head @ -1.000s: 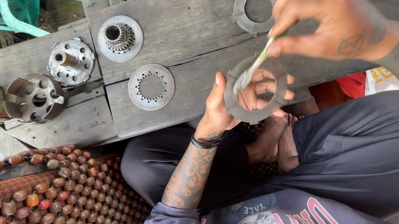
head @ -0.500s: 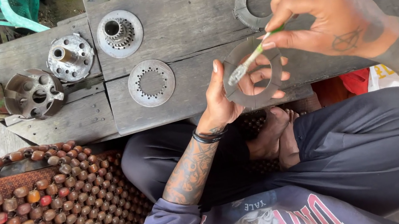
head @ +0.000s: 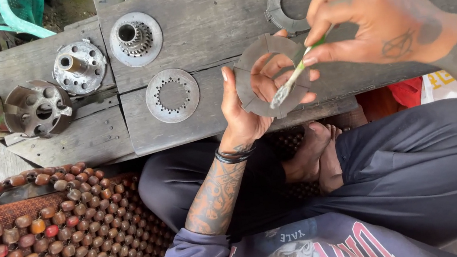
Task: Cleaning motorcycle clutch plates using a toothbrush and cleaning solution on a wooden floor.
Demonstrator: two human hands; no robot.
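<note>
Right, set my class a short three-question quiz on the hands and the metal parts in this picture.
1. Which hand holds the notched grey ring? A: left hand. B: right hand.
2. True or false: the right hand's fingers pinch a hammer.
3. How many loose metal parts lie on the wooden planks?

Key: 1 A. 2 False: it is a green-handled brush. 3 Five.

Friction ring point(head: 260, 74) matt grey; toothed plate point(head: 172, 95) dull metal; bench point(head: 211, 21) rough weathered wood.
</note>
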